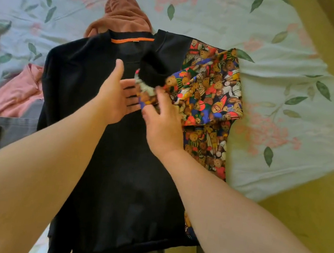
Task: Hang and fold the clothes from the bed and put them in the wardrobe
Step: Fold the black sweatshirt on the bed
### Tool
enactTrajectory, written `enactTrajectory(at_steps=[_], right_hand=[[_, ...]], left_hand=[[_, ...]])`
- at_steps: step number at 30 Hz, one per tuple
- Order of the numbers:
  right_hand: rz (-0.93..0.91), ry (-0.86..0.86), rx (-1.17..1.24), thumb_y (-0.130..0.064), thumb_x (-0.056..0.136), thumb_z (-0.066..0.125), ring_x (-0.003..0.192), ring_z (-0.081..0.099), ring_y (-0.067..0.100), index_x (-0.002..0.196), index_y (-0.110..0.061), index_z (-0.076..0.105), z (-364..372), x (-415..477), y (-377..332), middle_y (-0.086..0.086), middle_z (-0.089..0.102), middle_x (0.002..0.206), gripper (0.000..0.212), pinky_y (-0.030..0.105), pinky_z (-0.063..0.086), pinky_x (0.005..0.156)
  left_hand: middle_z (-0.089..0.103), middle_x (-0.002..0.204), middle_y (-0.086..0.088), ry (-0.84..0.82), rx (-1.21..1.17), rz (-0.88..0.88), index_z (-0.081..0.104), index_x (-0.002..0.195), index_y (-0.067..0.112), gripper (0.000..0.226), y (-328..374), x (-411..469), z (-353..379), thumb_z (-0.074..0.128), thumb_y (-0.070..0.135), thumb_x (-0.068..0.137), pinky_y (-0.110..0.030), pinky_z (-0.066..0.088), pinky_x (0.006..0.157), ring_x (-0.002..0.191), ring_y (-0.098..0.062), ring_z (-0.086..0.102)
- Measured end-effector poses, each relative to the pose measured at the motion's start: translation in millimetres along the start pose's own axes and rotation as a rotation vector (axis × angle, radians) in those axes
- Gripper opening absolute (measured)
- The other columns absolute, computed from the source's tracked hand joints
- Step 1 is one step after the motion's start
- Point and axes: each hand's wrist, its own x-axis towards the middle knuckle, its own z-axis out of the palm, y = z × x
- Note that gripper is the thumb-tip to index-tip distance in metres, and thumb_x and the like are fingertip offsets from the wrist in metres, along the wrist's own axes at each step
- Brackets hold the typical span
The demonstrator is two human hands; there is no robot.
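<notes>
A black sweatshirt (118, 162) with an orange neck trim lies flat on the bed, its hem hanging over the near edge. Its right side and sleeve (209, 93) are a bright teddy-bear print, and that sleeve is folded in toward the chest. My right hand (162, 123) grips the sleeve's cuff end, fingers curled into the printed cloth. Just left of the cuff, my left hand (116, 97) lies flat on the black chest with straight fingers.
A rust-brown garment (123, 15) lies bunched behind the sweatshirt's collar. Pink clothing (9, 100) and a grey piece (17, 129) sit at the left. The floral bedsheet (280, 121) ends at the right, with yellow-green floor (304, 210) beyond.
</notes>
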Motion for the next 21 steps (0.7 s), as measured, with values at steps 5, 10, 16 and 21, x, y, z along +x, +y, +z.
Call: enactTrajectory(at_steps=[5, 10, 16, 21], right_hand=[[-0.22, -0.392, -0.115, -0.004, 0.092, 0.057, 0.151, 0.026, 0.031, 0.112, -0.02, 0.069, 1.1, -8.4, 12.4, 0.009, 0.032, 0.163, 0.028, 0.055, 0.023, 0.121], [-0.226, -0.319, -0.17, -0.003, 0.09, 0.06, 0.132, 0.05, 0.034, 0.098, -0.013, 0.074, -14.2, -14.2, 30.6, 0.013, 0.058, 0.141, 0.019, 0.049, 0.04, 0.107], [-0.076, -0.414, -0.255, -0.011, 0.095, 0.051, 0.098, 0.057, 0.025, 0.1, -0.019, 0.069, -17.6, -21.3, 46.3, 0.0, 0.062, 0.103, 0.021, 0.038, 0.043, 0.082], [0.209, -0.436, -0.177, -0.009, 0.094, 0.054, 0.128, 0.048, 0.024, 0.139, -0.023, 0.053, -6.3, -25.2, 59.8, 0.0, 0.051, 0.141, 0.048, 0.043, 0.039, 0.106]], left_hand=[[0.074, 0.116, 0.001, 0.154, 0.096, -0.015, 0.065, 0.126, 0.031, 0.089, -13.0, 0.9, -37.0, 0.074, 0.085, 0.056, -0.043, 0.056, 0.088, 0.108, -0.022, 0.071], [0.068, 0.111, 0.005, 0.223, 0.437, -0.007, 0.064, 0.1, 0.042, 0.041, -24.3, 7.9, -37.0, 0.083, 0.014, 0.078, -0.033, 0.061, 0.063, 0.099, -0.018, 0.069], [0.073, 0.119, -0.01, 0.214, -0.258, 0.145, 0.069, 0.116, 0.024, 0.047, -11.5, -0.6, -48.1, 0.048, -0.01, 0.09, -0.046, 0.061, 0.083, 0.106, -0.03, 0.072], [0.062, 0.138, -0.01, 0.522, -0.655, -0.031, 0.048, 0.146, 0.016, 0.05, -33.4, -4.9, -62.4, 0.052, 0.035, 0.1, -0.042, 0.055, 0.086, 0.117, -0.029, 0.065]])
